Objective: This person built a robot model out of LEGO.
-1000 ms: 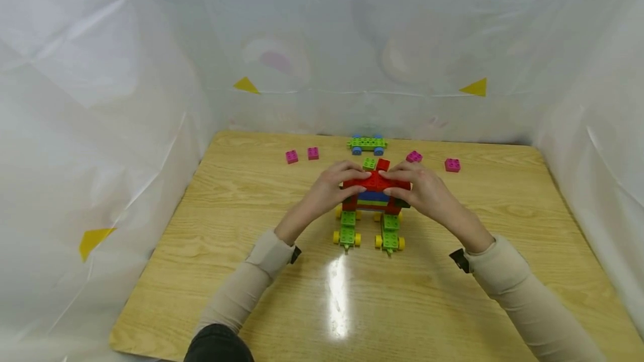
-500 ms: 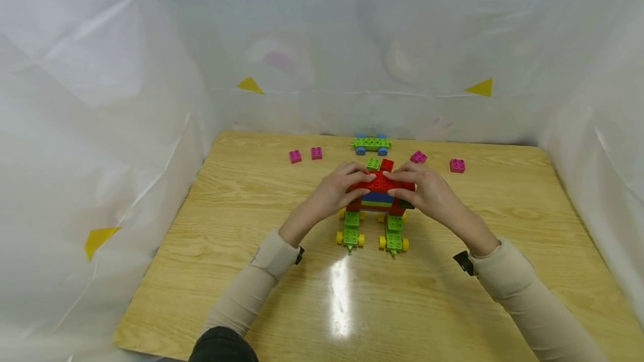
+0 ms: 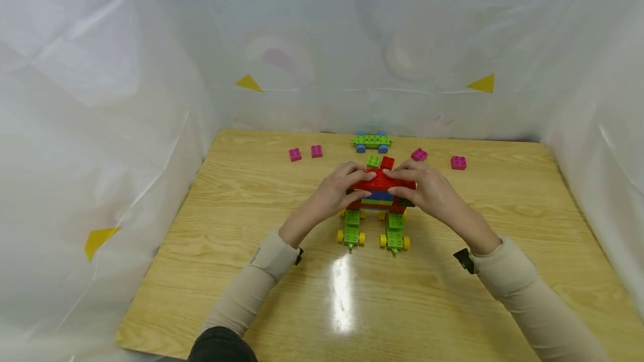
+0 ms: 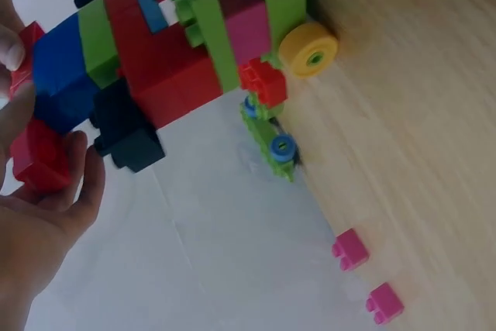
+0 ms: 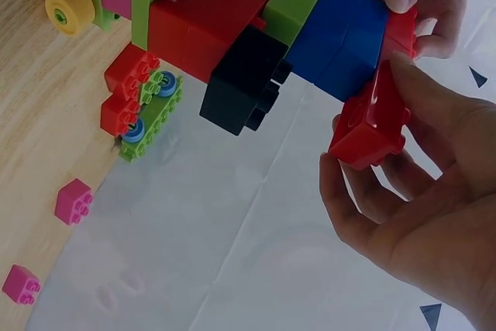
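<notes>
Both hands are at the top of a built toy-brick structure. Its upper part has blue bricks [image 5: 337,40], a green brick [image 5: 298,1], a large red brick [image 4: 170,63] and dark side bricks [image 4: 128,125]. My left hand [image 3: 334,187] grips the left end of the red top bricks [image 3: 380,179], thumb in front and fingers over the top. At the right end, my right hand [image 3: 430,189] pinches a red sloped brick [image 5: 370,125] between thumb and fingers. The red top bricks touch the blue ones. Green wheeled bases [image 3: 351,232] with yellow wheels support the structure.
Behind the structure stand a green wheeled base with blue wheels [image 3: 371,141], a small green brick [image 3: 373,162] and a red brick [image 3: 387,163]. Several loose pink bricks [image 3: 316,151] lie along the back of the wooden table [image 3: 241,194]. White sheeting [image 3: 322,110] encloses its back and sides.
The whole head view shifts slightly. Both hands stay on the red top bricks, with no clear movement relative to the structure.
</notes>
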Demonstrator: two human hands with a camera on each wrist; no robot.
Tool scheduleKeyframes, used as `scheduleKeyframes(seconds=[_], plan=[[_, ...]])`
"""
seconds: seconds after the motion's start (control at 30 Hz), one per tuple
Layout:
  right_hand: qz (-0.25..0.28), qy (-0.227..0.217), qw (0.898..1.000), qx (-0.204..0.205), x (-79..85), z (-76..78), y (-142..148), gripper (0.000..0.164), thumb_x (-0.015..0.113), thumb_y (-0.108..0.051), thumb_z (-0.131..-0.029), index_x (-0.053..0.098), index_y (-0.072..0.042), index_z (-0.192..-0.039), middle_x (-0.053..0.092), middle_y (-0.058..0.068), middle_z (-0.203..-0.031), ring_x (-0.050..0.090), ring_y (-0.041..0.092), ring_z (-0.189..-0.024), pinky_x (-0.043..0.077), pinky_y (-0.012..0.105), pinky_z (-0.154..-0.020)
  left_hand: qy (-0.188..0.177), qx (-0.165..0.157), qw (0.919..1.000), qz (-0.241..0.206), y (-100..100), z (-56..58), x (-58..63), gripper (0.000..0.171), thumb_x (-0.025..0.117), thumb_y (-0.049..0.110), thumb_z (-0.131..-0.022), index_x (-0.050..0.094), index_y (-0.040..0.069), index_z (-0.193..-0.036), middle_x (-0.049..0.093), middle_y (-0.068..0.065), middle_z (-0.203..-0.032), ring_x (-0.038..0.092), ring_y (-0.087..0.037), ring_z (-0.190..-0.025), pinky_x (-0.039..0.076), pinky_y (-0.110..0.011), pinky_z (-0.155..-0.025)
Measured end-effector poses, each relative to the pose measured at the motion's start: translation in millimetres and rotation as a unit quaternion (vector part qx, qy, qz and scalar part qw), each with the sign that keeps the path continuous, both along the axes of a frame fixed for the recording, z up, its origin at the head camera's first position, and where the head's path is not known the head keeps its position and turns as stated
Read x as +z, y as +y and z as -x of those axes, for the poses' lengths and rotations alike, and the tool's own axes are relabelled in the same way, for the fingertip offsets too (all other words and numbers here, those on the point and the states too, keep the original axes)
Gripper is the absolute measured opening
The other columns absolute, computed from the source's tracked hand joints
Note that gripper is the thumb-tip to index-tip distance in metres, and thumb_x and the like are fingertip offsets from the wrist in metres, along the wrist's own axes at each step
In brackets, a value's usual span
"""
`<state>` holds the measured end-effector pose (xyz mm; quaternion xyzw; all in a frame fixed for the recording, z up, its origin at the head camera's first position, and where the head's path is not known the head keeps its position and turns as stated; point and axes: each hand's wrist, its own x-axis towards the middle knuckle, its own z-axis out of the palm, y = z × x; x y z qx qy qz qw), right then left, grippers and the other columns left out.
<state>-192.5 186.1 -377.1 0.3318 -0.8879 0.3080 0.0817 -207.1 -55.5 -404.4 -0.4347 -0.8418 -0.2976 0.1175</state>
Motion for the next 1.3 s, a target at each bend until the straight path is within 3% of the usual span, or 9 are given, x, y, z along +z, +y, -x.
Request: scheduleKeyframes(seconds=[0.27, 0.43, 0.7, 0.8, 0.9, 1.0, 1.13, 1.3], plan=[[0.011, -0.018, 1.0, 0.001, -0.8, -0.9, 0.7, 0.037, 0.074, -0.011, -0.084, 0.069, -0.004, -0.119, 0.063, 0.009, -0.103, 0.055, 0.018, -0.075, 0.048, 0.028, -0.06, -0.093, 0.001, 0.9938, -0.06, 2.7, -0.4, -5.6, 0.028, 0.067, 0.008, -0.09, 0.065, 0.005, -0.118, 0.054, -0.01, -0.113, 0.053, -0.02, -0.099, 0.046, -0.022, -0.081], [0.016, -0.017, 1.0, 0.001, -4.2, -5.0, 0.5, 0.036, 0.075, -0.011, -0.084, 0.069, -0.004, -0.118, 0.063, 0.009, -0.102, 0.056, 0.017, -0.074, 0.048, 0.027, -0.059, -0.13, -0.012, 0.9887, -0.073, 1.7, -4.0, -8.1, 0.026, 0.065, 0.009, -0.092, 0.063, 0.004, -0.117, 0.053, -0.01, -0.116, 0.053, -0.02, -0.102, 0.047, -0.022, -0.086], [0.033, 0.001, 0.999, 0.003, -9.1, -3.7, -2.3, 0.038, 0.076, -0.01, -0.082, 0.068, -0.005, -0.12, 0.063, 0.01, -0.105, 0.059, 0.019, -0.077, 0.053, 0.035, -0.062, -0.118, -0.013, 0.9894, -0.084, -3.0, 0.1, -13.3, 0.026, 0.066, 0.008, -0.092, 0.063, 0.004, -0.117, 0.053, -0.01, -0.118, 0.054, -0.02, -0.105, 0.047, -0.023, -0.089], [0.028, -0.032, 0.999, 0.011, -8.6, -1.0, 0.8, 0.039, 0.069, -0.017, -0.09, 0.064, -0.006, -0.127, 0.062, 0.011, -0.112, 0.059, 0.021, -0.084, 0.052, 0.04, -0.069, -0.118, -0.016, 0.9898, -0.078, -5.0, -0.2, -13.1, 0.027, 0.065, 0.009, -0.092, 0.062, 0.005, -0.119, 0.053, -0.009, -0.119, 0.054, -0.019, -0.106, 0.046, -0.024, -0.09], [0.03, -0.091, 0.995, 0.006, -8.0, 8.0, 7.8, 0.043, 0.053, -0.028, -0.1, 0.053, -0.008, -0.138, 0.06, 0.013, -0.122, 0.057, 0.027, -0.098, 0.049, 0.048, -0.082, -0.12, -0.017, 0.9897, -0.076, -7.7, -1.7, -12.3, 0.028, 0.064, 0.009, -0.093, 0.061, 0.005, -0.121, 0.053, -0.009, -0.12, 0.054, -0.019, -0.107, 0.046, -0.025, -0.093], [0.047, -0.12, 0.991, -0.02, -12.4, 22.1, 17.9, 0.045, 0.041, -0.032, -0.105, 0.046, -0.011, -0.144, 0.057, 0.015, -0.129, 0.053, 0.034, -0.113, 0.043, 0.057, -0.09, -0.122, -0.018, 0.9893, -0.079, -10.5, -3.2, -12.9, 0.029, 0.064, 0.009, -0.092, 0.061, 0.005, -0.121, 0.054, -0.008, -0.119, 0.054, -0.019, -0.109, 0.045, -0.025, -0.095], [0.062, -0.113, 0.99, -0.05, -32.2, 43.9, 27.9, 0.043, 0.048, -0.032, -0.102, 0.051, -0.01, -0.14, 0.059, 0.015, -0.127, 0.056, 0.033, -0.11, 0.045, 0.055, -0.09, -0.121, -0.024, 0.9888, -0.084, -13.7, -5.2, -13.3, 0.03, 0.065, 0.008, -0.092, 0.061, 0.005, -0.121, 0.054, -0.007, -0.118, 0.053, -0.017, -0.109, 0.044, -0.024, -0.095], [0.041, -0.108, 0.993, -0.039, -67.3, 66.0, 25.9, 0.042, 0.058, -0.024, -0.098, 0.055, -0.003, -0.135, 0.061, 0.018, -0.12, 0.06, 0.031, -0.101, 0.049, 0.051, -0.086, -0.131, -0.026, 0.9864, -0.095, -16.8, -9.4, -14.6, 0.031, 0.065, 0.007, -0.091, 0.062, 0.005, -0.122, 0.054, -0.007, -0.117, 0.052, -0.018, -0.108, 0.046, -0.025, -0.093]])
